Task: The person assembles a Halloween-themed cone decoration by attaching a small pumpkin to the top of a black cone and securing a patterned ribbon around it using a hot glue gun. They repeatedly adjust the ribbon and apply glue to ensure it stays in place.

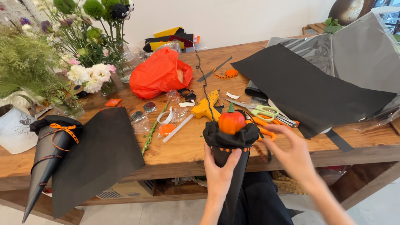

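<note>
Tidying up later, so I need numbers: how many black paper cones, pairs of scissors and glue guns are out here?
Black paper cones: 2, one in the left hand, one lying on the table
Scissors: 2, green-handled, orange-handled
Glue guns: 1, yellow
Total: 5

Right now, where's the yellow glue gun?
In the head view the yellow glue gun lies on the wooden table, near its middle, just behind and left of the small orange pumpkin, right of the orange plastic bag.

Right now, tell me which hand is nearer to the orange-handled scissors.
Right. The right hand reaches over the table edge, fingers almost at the orange-handled scissors. The left hand grips the black paper cone below.
</note>
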